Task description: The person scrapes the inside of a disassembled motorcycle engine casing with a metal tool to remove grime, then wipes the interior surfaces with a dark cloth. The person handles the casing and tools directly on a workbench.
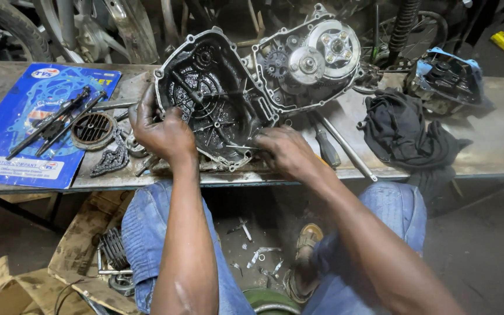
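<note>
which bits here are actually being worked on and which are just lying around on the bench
In hand:
- black engine cover, gripped by left hand and right hand
- open engine case with gears, right beside it

Lying about:
- black rag
- screwdriver
- blue gasket packet
- chain
- round mesh filter

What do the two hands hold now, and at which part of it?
Both hold the oily black engine cover: the left hand grips its left edge, the right hand its lower right rim.

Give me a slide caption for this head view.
Both hands, left and right, grip an oily engine cover on a metal bench.
</note>
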